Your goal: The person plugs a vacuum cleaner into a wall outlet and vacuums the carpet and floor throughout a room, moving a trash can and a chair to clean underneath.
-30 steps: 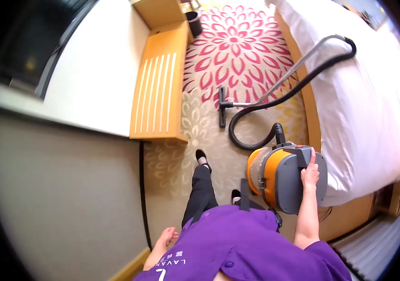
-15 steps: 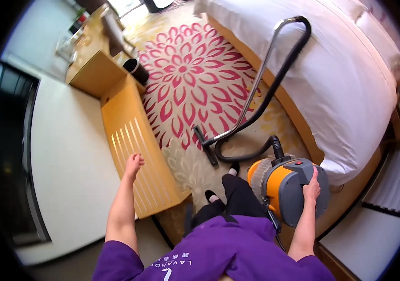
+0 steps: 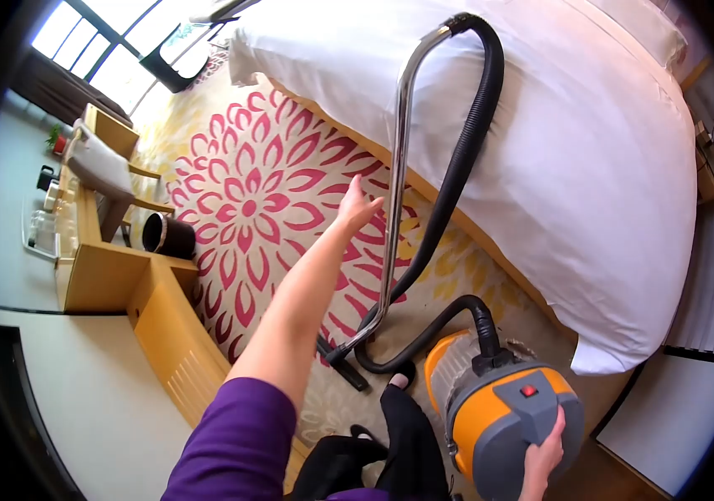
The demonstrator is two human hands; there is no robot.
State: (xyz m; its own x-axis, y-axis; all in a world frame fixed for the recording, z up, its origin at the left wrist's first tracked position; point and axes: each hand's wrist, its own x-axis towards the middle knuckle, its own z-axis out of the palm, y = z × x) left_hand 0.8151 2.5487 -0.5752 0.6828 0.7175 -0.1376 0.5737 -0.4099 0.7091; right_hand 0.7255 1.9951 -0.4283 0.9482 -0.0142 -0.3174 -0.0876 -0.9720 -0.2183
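The round orange and grey vacuum cleaner [image 3: 490, 430] is beside the person's legs in black trousers [image 3: 411, 442], near the corner of the big bed with a white cover [image 3: 574, 184]. The right hand [image 3: 545, 451] is curled round its grey top handle [image 3: 534, 423], one finger pointing out straight. A bendy black ribbed hose [image 3: 465, 154] loops low, then goes up to a shiny bent metal tube [image 3: 398, 150]. The left hand [image 3: 359, 209] is open, holding nothing, thumb close by the tube; I can't tell if they touch. A flat black floor head [image 3: 348, 373] sits on the beige carpet with pink petals [image 3: 248, 209]. Farther left are a yellow-brown wooden bench [image 3: 177, 342] and a round black bin [image 3: 175, 237].
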